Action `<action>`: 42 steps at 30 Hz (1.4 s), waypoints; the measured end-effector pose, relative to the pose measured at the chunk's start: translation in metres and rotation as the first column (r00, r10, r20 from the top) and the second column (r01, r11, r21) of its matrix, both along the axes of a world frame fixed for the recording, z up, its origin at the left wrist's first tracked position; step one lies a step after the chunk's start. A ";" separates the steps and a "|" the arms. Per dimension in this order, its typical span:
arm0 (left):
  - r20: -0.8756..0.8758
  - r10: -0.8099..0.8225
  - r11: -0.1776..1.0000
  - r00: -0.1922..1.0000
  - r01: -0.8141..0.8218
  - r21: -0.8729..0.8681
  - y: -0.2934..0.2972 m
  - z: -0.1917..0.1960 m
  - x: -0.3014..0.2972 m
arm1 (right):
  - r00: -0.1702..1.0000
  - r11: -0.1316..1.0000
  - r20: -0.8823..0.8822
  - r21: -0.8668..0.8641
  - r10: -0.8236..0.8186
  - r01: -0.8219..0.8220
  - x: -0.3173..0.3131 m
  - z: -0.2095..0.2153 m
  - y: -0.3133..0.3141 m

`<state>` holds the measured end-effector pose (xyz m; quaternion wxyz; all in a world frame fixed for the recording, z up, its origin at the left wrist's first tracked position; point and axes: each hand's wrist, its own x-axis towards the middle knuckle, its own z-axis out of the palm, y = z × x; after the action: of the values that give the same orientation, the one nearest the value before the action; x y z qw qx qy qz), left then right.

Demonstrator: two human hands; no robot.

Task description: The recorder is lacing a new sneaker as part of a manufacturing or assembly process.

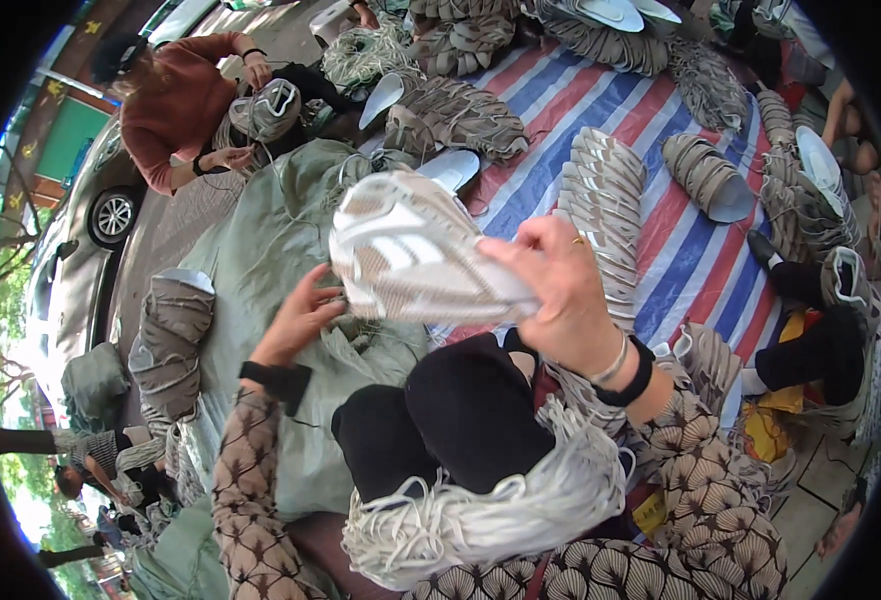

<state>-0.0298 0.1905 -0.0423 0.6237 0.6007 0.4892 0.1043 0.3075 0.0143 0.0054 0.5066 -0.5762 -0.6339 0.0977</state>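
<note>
A beige and white shoe upper [400, 250] with pale side stripes is raised in front of my knees. My right hand [555, 285] grips one end of it, thumb and fingers closed on its edge. Close to the opposite end is my left hand [300, 315], its fingers apart; whether the fingertips touch the upper I cannot tell. A thick bundle of white shoelaces [490, 520] lies across my lap, just below my black-clad knees.
Nested shoe uppers [600, 200] lie in a row on a red, white and blue striped sheet [520, 190]. Pale green sacking [250, 270] spreads at my left. Another person [185, 105] handles an upper at far left, near a parked car [80, 250]. More stacks of uppers [170, 345] stand around.
</note>
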 end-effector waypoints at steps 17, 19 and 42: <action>-0.317 -0.334 0.564 0.887 0.458 0.687 -0.182 0.078 0.060 | 0.693 0.919 0.605 -0.287 0.393 -0.271 -0.113 0.013 -0.172; -0.374 -0.340 0.499 0.863 0.503 0.706 -0.188 0.070 0.051 | 0.691 0.845 0.491 -0.370 0.530 -0.386 -0.112 0.017 -0.176; -0.127 -0.590 0.553 0.797 0.514 0.656 -0.302 0.094 0.046 | 0.819 0.684 -0.004 -0.548 0.573 -0.481 -0.050 0.038 -0.222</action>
<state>0.0157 -0.1119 0.0513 0.3954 0.8967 0.1714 0.1014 0.2578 -0.2080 0.0436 0.2241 -0.4902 -0.7614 0.3602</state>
